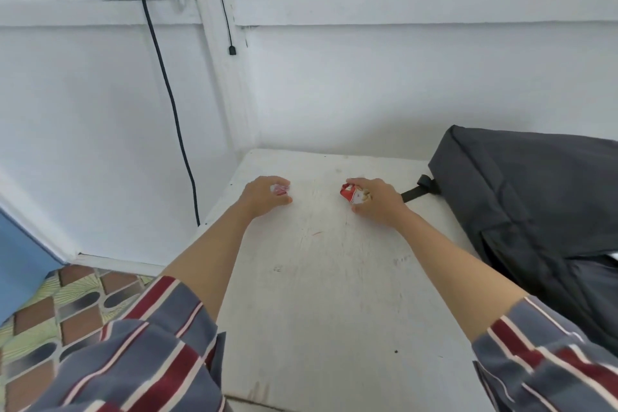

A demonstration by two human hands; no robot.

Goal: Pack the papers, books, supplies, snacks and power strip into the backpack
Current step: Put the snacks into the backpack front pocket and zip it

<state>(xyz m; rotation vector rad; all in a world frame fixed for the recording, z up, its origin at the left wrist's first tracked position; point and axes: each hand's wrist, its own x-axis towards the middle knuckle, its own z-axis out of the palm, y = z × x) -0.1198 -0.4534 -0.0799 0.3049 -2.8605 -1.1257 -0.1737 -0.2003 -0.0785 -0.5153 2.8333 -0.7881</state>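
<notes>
Now, near the table's (317,294) far edge, the left hand (264,197) curls round a clear-wrapped snack (280,190) at 11 o'clock. The right hand (379,204) grips a red snack packet (348,193) at 1. The backpack (535,211) lies at 3 along the right edge.

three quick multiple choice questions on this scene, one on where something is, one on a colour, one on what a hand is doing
1. Where does the backpack lie? A on the floor; B on the right side of the table; C hung on the wall.
2. What colour is the packet in the right hand? A red and white; B green; C blue.
3. What is the left hand doing? A lying flat, holding nothing; B gripping a small wrapper; C reaching into the backpack.
Answers: B, its dark grey body rests on the tabletop at right; A, red and white show under the hand; B, the hand curls over the wrapper.
</notes>
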